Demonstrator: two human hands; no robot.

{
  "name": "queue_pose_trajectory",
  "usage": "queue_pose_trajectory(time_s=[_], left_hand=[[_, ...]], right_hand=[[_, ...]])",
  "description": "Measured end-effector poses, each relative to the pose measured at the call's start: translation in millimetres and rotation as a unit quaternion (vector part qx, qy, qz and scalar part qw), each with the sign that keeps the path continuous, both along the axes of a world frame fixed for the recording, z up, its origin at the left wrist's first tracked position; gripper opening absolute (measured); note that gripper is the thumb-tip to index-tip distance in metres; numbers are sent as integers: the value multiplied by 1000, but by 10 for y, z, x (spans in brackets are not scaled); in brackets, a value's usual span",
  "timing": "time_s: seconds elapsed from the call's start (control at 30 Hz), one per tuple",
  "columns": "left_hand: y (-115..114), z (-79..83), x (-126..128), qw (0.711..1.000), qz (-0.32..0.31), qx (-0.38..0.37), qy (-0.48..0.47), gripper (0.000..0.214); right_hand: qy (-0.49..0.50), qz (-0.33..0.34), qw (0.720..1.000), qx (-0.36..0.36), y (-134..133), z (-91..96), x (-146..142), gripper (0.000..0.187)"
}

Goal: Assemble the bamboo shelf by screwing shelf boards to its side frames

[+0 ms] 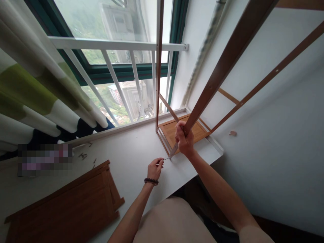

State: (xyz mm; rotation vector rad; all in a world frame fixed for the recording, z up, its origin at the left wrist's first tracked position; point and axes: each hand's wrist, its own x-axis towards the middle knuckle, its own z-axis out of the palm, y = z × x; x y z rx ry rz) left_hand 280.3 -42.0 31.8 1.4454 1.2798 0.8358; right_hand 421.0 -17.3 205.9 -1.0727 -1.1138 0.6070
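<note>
A wooden rack frame stands upright on the white surface, with tall brown posts and a slatted-edge shelf panel (pixel 167 130) at its bottom. My right hand (pixel 186 141) is wrapped round the near post (pixel 212 81), low down, just above the panel. Beside the foot of that post, my left hand (pixel 155 168) pinches a thin metal rod (pixel 166 158), like a hex key. The rod's far end meets the post's foot; the part inside my fingers is hidden. A dark bead bracelet (pixel 151 181) circles my left wrist.
Loose brown wooden panels (pixel 65 206) lie at the lower left. Several small screws (pixel 83 156) are scattered behind them, near a blurred-out item (pixel 44 160). A white railing (pixel 113 45) and window stand at the back, with a curtain (pixel 32 87) at left and a wall (pixel 278 135) at right.
</note>
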Motion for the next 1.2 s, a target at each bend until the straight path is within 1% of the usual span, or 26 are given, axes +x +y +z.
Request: queue_pose_trajectory(time_s=[0.23, 0.47, 0.6, 0.83, 1.2], left_hand=[[35, -34, 45, 999, 21, 23, 16, 26], [21, -28, 59, 1000, 14, 20, 17, 24], [0, -18, 60, 999, 16, 24, 15, 24], [7, -5, 79, 998, 22, 56, 1, 24], [-2, -29, 56, 998, 23, 50, -10, 22]], right_hand=[[-8, 3, 1000, -2, -5, -10, 33, 23], [-12, 4, 1000, -4, -25, -7, 42, 23], [-7, 8, 1000, 5, -28, -5, 42, 22], [3, 15, 999, 31, -27, -9, 34, 20], [0, 11, 999, 32, -41, -16, 38, 19]])
